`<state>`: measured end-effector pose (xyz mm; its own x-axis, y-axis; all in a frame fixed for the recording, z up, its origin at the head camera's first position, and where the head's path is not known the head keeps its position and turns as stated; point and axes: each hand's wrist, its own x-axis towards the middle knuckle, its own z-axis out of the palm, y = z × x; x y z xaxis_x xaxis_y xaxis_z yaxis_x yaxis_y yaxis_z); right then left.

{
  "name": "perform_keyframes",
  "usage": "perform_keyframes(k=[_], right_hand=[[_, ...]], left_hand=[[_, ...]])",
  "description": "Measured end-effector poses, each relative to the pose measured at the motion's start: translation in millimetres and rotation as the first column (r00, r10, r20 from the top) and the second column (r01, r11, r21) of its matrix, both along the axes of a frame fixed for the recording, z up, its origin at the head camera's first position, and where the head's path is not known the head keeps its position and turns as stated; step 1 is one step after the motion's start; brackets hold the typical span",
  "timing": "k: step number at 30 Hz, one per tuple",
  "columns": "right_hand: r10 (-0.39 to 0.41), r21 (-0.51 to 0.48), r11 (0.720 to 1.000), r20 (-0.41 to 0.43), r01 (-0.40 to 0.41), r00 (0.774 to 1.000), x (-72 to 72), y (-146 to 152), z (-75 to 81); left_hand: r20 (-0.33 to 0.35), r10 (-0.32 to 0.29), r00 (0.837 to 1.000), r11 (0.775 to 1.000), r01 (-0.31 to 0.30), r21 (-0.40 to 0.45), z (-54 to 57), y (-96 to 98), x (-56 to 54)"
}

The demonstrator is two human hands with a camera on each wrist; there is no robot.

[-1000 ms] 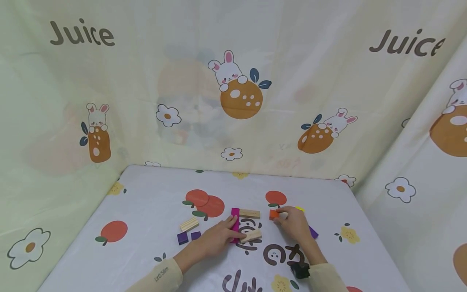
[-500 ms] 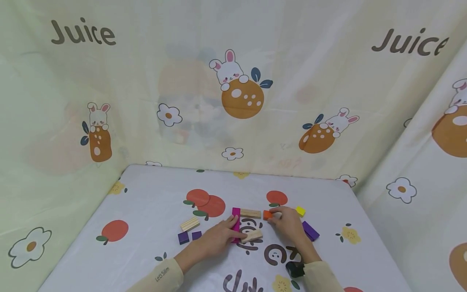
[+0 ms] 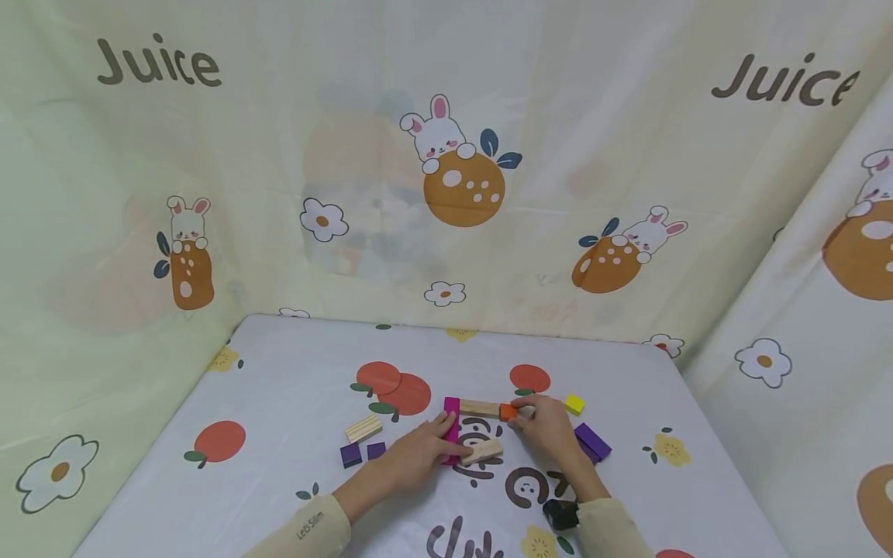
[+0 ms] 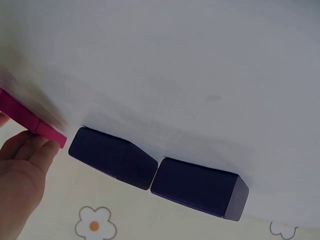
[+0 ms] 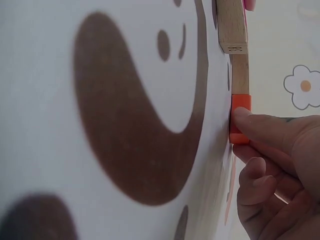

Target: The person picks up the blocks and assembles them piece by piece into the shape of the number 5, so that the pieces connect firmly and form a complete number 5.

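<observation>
In the head view my left hand (image 3: 415,456) holds a magenta block (image 3: 452,404) standing lengthwise away from me, fingers on it and the thumb near its close end. The left wrist view shows a seam across this magenta piece (image 4: 22,114). My right hand (image 3: 554,430) pinches a small orange block (image 3: 508,412) between thumb and fingers. That orange block touches the right end of a plain wooden block (image 3: 479,408), whose left end meets the magenta block's far end. A second wooden block (image 3: 483,451) extends right from the near end, beside my left thumb.
Left of my left hand lie a striped wooden block pair (image 3: 363,428) and two dark purple blocks (image 3: 351,455). To the right are a yellow block (image 3: 574,404) and a longer purple block (image 3: 593,442). A patterned cloth (image 3: 279,403) covers the table, with curtains behind and beside it.
My right hand has slid the orange block leftward until it meets the far wooden block's end. The yellow and purple blocks on the right have become more visible. My left hand stays in place.
</observation>
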<state>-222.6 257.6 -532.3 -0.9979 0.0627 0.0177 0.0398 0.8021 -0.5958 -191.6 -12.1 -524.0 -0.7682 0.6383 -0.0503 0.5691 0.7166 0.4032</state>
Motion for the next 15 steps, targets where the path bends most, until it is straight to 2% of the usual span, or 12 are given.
perform_keyframes(k=[7, 15], right_hand=[[0.008, -0.001, 1.0, -0.004, -0.008, 1.0, 1.0, 1.7, -1.2], [0.013, -0.014, 1.0, 0.007, -0.013, 1.0, -0.6, 3.0, -0.1]], left_hand=[[0.026, 0.02, 0.999, 1.0, -0.02, 0.007, 2.6, 1.1, 1.7], [0.019, 0.013, 1.0, 1.0, -0.013, 0.012, 4.2, 1.3, 3.1]])
